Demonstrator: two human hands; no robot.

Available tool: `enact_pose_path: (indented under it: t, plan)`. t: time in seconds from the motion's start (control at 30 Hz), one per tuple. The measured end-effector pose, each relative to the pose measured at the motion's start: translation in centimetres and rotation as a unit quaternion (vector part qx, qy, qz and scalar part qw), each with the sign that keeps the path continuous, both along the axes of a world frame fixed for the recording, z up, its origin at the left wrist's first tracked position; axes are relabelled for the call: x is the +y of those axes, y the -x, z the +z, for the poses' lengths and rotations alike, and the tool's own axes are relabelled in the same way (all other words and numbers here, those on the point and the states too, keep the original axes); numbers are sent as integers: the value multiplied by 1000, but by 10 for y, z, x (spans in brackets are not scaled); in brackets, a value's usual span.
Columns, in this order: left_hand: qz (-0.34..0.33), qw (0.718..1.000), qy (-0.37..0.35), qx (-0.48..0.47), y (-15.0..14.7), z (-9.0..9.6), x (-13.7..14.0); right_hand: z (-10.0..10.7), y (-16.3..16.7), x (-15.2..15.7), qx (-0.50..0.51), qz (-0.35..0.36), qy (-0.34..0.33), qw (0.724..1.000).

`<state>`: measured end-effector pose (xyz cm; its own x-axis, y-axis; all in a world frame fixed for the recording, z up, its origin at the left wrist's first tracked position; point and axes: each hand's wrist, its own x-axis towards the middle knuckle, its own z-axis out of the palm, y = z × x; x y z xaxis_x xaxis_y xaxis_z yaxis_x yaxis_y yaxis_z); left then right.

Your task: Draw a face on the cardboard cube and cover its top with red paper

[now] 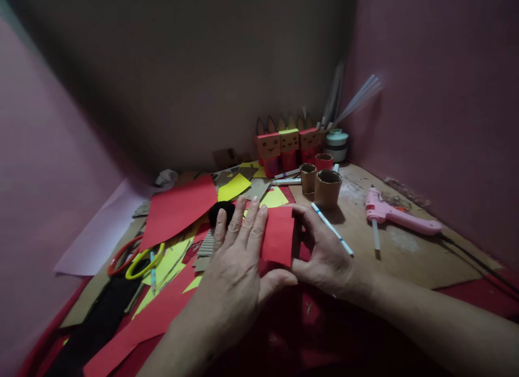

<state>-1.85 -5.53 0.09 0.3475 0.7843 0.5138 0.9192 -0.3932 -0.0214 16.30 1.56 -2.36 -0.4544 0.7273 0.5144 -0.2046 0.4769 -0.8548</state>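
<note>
A small boxy piece covered in red paper (278, 237) is between my hands, just above the table's near side. My right hand (326, 252) grips its right side, fingers curled behind and thumb below. My left hand (239, 263) lies against its left side with the fingers stretched out and the thumb reaching under its lower edge. Whether the box is hollow is hidden. Beyond my left fingers sits a black roll (221, 210). A white marker with blue bands (332, 229) lies beside my right hand.
Scissors (135, 258), a red sheet (180, 212) and yellow scraps cover the left side. Cardboard tubes (327, 190) stand behind my right hand. Several box-headed figures (288, 141) and a lidded jar (336, 144) stand farther back. A pink glue gun (399, 215) with a cord lies right.
</note>
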Motion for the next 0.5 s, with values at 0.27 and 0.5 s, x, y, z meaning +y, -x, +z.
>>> enact_pose_path:
  t: [0.27, 0.5]
  plan:
    - [-48, 998, 40, -23, -20, 2, -17, -9, -1, 2, -17, -22, -47, 998]
    - [-12, 998, 53, -40, -12, 1, -16, -9, 2, 4, -2, -11, -11, 1000]
